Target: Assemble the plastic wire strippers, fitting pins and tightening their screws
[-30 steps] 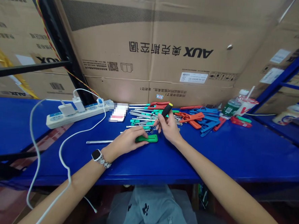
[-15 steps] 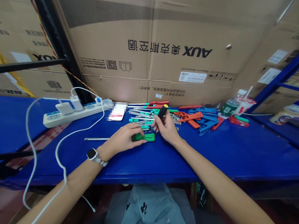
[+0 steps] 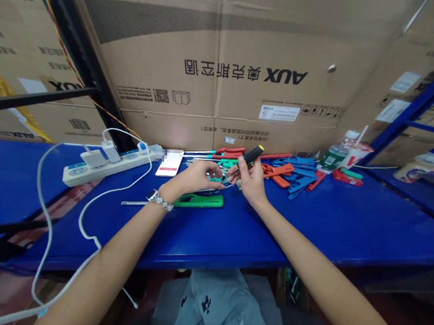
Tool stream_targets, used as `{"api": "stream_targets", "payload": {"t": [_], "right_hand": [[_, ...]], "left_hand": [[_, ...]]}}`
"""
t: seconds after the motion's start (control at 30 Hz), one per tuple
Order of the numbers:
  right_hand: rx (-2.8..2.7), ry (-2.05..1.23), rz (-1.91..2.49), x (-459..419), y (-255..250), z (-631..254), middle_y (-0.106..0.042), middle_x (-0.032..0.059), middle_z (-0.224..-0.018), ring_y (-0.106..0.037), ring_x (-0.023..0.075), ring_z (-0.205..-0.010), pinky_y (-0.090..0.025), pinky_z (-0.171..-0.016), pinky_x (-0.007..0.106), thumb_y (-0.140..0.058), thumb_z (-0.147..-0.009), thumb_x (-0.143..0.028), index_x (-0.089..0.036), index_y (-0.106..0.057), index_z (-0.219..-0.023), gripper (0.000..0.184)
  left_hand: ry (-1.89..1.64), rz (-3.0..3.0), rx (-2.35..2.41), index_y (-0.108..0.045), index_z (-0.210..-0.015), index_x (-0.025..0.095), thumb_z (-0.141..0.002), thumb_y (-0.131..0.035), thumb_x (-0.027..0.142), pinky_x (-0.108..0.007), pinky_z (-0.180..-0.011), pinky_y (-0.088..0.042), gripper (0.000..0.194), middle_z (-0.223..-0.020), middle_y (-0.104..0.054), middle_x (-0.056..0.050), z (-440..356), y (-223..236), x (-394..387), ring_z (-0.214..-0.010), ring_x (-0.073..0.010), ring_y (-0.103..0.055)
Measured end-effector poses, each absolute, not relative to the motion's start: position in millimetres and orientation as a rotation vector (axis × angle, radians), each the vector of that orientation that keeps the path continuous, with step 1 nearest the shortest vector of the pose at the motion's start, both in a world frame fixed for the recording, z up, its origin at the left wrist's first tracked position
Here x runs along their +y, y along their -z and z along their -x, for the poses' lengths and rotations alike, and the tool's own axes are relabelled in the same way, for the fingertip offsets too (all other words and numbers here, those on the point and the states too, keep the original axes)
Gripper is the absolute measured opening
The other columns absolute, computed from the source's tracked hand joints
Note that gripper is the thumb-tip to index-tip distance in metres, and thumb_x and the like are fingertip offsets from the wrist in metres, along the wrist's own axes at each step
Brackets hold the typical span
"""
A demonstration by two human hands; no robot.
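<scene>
My right hand (image 3: 251, 182) is closed on a screwdriver (image 3: 253, 156) with a black handle and a yellow end, tilted up to the right. Facing it, my left hand (image 3: 200, 175) has its thumb and fingers apart, close to the right fingertips. Whether it touches a small part there is hard to make out. Below my left hand lies a green long-necked lighter (image 3: 203, 201), its metal tube pointing left and partly behind my wrist. Behind both hands is a pile of teal-and-metal lighter parts (image 3: 214, 176), partly hidden by the fingers.
Orange lighter bodies (image 3: 279, 172), blue ones (image 3: 301, 180) and red ones (image 3: 229, 152) lie around the pile. A phone (image 3: 170, 163) and a power strip (image 3: 108, 163) with a loose white cable are on the left. A bottle (image 3: 331, 157) and cup (image 3: 357, 154) stand right.
My left hand has let go of the green lighter and moved up and right toward the other hand. The screwdriver has tilted over to the right in my right hand.
</scene>
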State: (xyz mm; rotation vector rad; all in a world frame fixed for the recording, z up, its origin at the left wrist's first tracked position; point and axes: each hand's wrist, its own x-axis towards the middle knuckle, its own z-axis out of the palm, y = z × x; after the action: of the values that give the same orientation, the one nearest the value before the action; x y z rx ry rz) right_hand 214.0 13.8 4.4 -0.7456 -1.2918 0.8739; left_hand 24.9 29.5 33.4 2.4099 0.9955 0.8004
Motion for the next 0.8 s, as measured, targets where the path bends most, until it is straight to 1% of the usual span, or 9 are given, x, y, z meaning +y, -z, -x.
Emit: {"api": "stream_targets", "payload": {"t": [0.17,0.27,0.37,0.47,0.53,0.63,0.8], "right_hand": [[-1.258,-0.86,0.758,11.0,-7.6,-211.9,-0.063,-0.0047,-0.065,-0.063,0.018,-0.049,-0.047,-0.043,0.03,-0.06,-0.088,-0.071,-0.029,-0.037,-0.107,0.051],[-1.241,-0.844,0.766,8.0,-9.2,-209.4,-0.063,-0.0042,-0.066,-0.065,0.0189,-0.052,-0.047,-0.043,0.03,-0.059,-0.088,-0.073,-0.029,-0.036,-0.108,0.054],[-1.235,-0.851,0.754,6.3,-9.1,-207.3,-0.064,-0.0041,-0.066,-0.065,0.0189,-0.051,-0.048,-0.043,0.03,-0.059,-0.088,-0.072,-0.029,-0.036,-0.106,0.052],[-1.24,-0.877,0.735,6.1,-8.1,-206.2,-0.065,-0.0041,-0.067,-0.065,0.0186,-0.05,-0.048,-0.043,0.03,-0.062,-0.088,-0.069,-0.029,-0.036,-0.105,0.05],[-1.24,-0.886,0.726,6.7,-7.5,-206.3,-0.065,-0.0044,-0.067,-0.065,0.0189,-0.049,-0.048,-0.042,0.03,-0.063,-0.088,-0.067,-0.029,-0.036,-0.104,0.05],[-1.256,-0.88,0.742,7.6,-7.3,-207.0,-0.064,-0.0046,-0.066,-0.066,0.02,-0.05,-0.047,-0.041,0.03,-0.063,-0.088,-0.067,-0.029,-0.035,-0.104,0.05],[-1.287,-0.839,0.742,6.4,-9.4,-207.3,-0.065,-0.0048,-0.067,-0.066,0.0191,-0.051,-0.049,-0.042,0.03,-0.062,-0.09,-0.066,-0.029,-0.035,-0.105,0.049]], "left_hand": [[-0.992,-2.355,1.016,-0.071,-0.088,0.018,-0.077,-0.083,0.034,-0.034,-0.081,-0.054,0.022,-0.088,-0.075,-0.004,-22.8,-15.1,20.9,-0.083,-0.0188,-0.067],[-1.0,-2.313,1.034,-0.072,-0.086,0.017,-0.078,-0.082,0.029,-0.034,-0.081,-0.054,0.018,-0.086,-0.075,-0.004,-19.6,-11.2,17.7,-0.082,-0.0184,-0.068],[-0.96,-2.28,1.043,-0.072,-0.084,0.017,-0.079,-0.082,0.028,-0.033,-0.078,-0.054,0.015,-0.083,-0.075,-0.003,-21.7,-11.1,17.0,-0.08,-0.0188,-0.068],[-0.951,-2.254,1.058,-0.072,-0.08,0.017,-0.084,-0.076,0.026,-0.031,-0.074,-0.051,0.01,-0.08,-0.075,-0.002,-27.1,-11.7,15.6,-0.077,-0.0188,-0.068],[-0.935,-2.229,1.064,-0.072,-0.077,0.017,-0.087,-0.073,0.026,-0.03,-0.071,-0.05,0.014,-0.077,-0.075,-0.003,-30.3,-12.2,14.2,-0.073,-0.0183,-0.067],[-0.906,-2.191,1.079,-0.072,-0.075,0.017,-0.086,-0.073,0.027,-0.029,-0.067,-0.049,0.015,-0.074,-0.074,-0.003,-33.2,-12.6,12.5,-0.068,-0.0175,-0.066],[-0.915,-2.196,1.132,-0.071,-0.073,0.017,-0.086,-0.071,0.028,-0.029,-0.063,-0.046,0.017,-0.071,-0.074,-0.003,-35.4,-12.5,12.6,-0.066,-0.0182,-0.065]]}}
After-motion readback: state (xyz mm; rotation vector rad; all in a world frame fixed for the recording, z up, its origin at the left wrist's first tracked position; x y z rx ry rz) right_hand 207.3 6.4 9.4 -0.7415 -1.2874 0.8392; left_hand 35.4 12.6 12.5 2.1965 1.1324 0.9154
